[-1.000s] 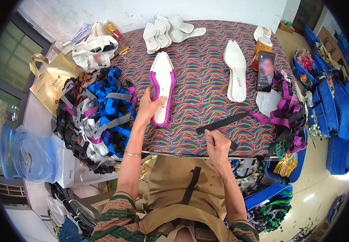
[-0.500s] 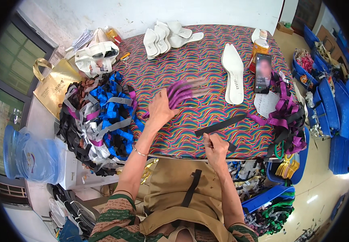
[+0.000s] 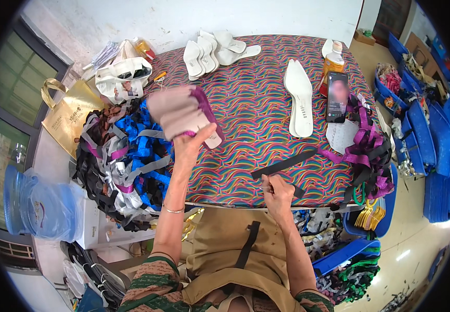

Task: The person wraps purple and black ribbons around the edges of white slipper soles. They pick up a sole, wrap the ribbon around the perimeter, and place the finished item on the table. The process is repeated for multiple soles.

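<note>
My left hand (image 3: 186, 148) is closed on a bundle of shoe-upper-like pieces, glittery purple with a beige backing (image 3: 175, 110), raised over the left part of the table. The beige side is turned up and purple shows along the right edge. My right hand (image 3: 278, 192) is closed at the table's front edge, thumb and fingers pressed together. A black strip (image 3: 292, 160) lies just beyond its fingertips, and a black end (image 3: 299, 192) shows beside it. What the right fingers hold, if anything, is hidden. A pair of white insoles (image 3: 300, 101) lies to the right on the patterned tablecloth.
A heap of blue, black and grey strips (image 3: 142, 148) sits at the left. Purple and black strips (image 3: 365, 140) hang at the right edge. Beyond are a phone (image 3: 338, 96), an orange-labelled bottle (image 3: 333, 60) and more white insoles (image 3: 204, 54). Blue bins (image 3: 425, 130) stand right.
My left hand has moved up and to the left, turning the purple pieces so their beige side shows. The right hand stays almost in place beside the black strip.
</note>
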### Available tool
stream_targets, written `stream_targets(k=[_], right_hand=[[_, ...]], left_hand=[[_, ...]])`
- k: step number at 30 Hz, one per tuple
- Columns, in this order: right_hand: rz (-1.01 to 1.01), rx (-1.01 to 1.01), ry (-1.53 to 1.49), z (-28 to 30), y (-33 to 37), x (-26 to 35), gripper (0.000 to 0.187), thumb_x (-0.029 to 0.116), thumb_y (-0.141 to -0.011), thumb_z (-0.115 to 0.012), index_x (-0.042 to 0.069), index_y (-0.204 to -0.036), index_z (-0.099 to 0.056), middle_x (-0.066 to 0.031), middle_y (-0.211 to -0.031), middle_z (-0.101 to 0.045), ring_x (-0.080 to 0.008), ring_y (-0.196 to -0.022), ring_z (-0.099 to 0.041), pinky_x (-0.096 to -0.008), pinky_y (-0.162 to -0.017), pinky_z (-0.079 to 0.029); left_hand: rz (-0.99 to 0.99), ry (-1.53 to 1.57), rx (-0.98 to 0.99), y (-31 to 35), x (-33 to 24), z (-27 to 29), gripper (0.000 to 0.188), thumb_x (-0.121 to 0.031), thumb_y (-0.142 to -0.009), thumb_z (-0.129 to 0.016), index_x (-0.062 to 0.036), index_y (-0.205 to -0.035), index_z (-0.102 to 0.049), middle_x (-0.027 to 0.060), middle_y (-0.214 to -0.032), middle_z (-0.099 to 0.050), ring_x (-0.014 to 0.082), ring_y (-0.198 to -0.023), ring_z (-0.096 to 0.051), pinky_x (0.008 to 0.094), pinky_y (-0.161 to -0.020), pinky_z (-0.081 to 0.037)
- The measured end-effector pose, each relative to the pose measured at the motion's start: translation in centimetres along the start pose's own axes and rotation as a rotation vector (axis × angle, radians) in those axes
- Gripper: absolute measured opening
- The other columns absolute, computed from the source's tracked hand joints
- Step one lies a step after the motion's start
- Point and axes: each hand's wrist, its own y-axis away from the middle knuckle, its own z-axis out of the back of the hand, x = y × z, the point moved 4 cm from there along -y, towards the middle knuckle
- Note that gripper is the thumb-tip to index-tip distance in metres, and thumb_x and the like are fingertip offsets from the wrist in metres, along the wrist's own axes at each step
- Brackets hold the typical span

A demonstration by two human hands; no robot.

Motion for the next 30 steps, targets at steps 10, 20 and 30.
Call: stream_targets(k=[10, 20, 30], right_hand=[[-0.010, 0.012, 0.013, 0.0, -0.3, 0.2, 0.030, 0.000, -0.082, -0.071, 0.000, -0.066, -0.046, -0.0114, -0.058, -0.047, -0.0232, -0.044, -0.039, -0.0317, -0.043, -0.034], [0.035, 0.096, 0.104, -0.6, -0.3, 0.2, 0.028, 0.004, -0.078, -0.073, 0.005, -0.065, -0.049, -0.0085, -0.059, -0.050, -0.0264, -0.048, -0.053, -0.0373, -0.043, -0.039], [-0.021, 0.186, 0.117, -0.8, -1.1, 0.4, 0.026, 0.000, -0.074, -0.074, 0.006, -0.065, -0.051, -0.0079, -0.057, -0.049, -0.0255, -0.045, -0.050, -0.0363, -0.042, -0.038]], left_hand=[[0.441, 0.153, 0.186, -1.7, 4.0, 0.1, 0.031, -0.017, -0.085, -0.072, -0.0007, -0.109, -0.062, 0.0023, -0.088, -0.066, 0.0072, -0.068, -0.060, 0.0251, -0.059, -0.046], [0.156, -1.164, 0.267, -3.7, 6.4, 6.2, 0.056, -0.048, -0.084, -0.066, 0.0044, -0.101, -0.062, 0.0243, -0.088, -0.065, 0.0385, -0.085, -0.064, 0.0457, -0.075, -0.048], [-0.518, -1.070, 0.116, -22.0, 4.0, 2.9, 0.068, -0.030, -0.072, -0.081, -0.0011, -0.127, -0.052, 0.0197, -0.113, -0.056, 0.0340, -0.104, -0.057, 0.0397, -0.087, -0.047]])
